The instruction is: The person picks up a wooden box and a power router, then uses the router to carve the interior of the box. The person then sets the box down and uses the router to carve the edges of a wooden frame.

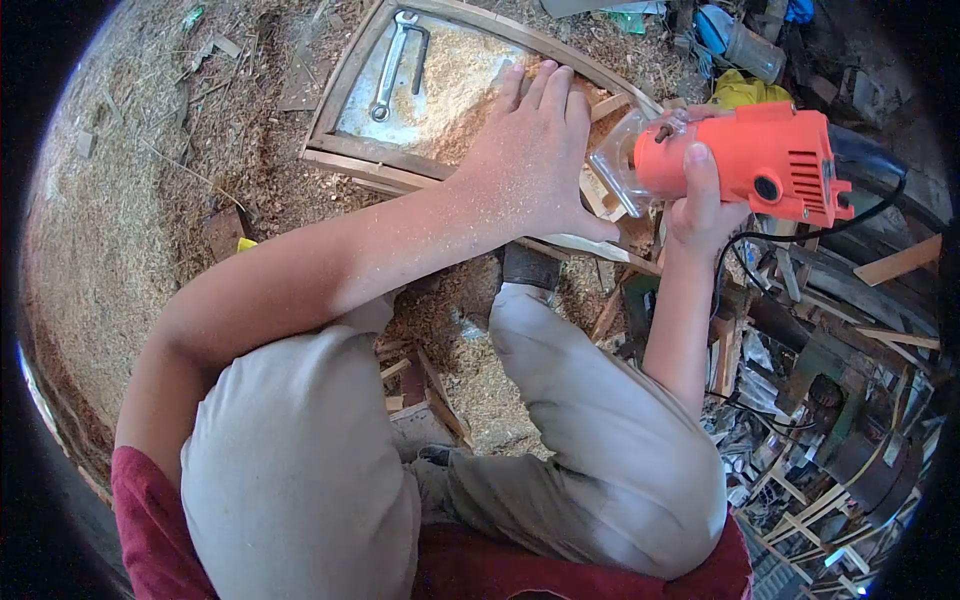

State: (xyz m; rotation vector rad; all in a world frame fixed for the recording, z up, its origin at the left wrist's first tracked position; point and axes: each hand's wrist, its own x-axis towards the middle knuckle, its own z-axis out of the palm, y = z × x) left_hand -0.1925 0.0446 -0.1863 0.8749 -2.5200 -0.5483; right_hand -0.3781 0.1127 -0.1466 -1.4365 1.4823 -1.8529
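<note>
My right hand (700,205) is wrapped around an orange-red trim router (735,160), which lies on its side in the air with its clear base (615,165) facing left. The thumb presses along the router's body. My left hand (535,150) is spread palm down, fingers apart, over the sawdust (460,90) in a wood-framed panel (325,125). Whether the palm touches the panel is hidden. A combination wrench (392,68) and a dark L-shaped hex key (420,65) lie in the panel, left of the sawdust.
From the router's back end a black cord (785,238) loops down at the right. Wood offcuts (900,260) and scrap machinery (870,450) crowd the right side. A plastic bottle (755,52) and yellow cloth-like item (750,88) lie beyond. Sawdust and chips cover the ground (110,210).
</note>
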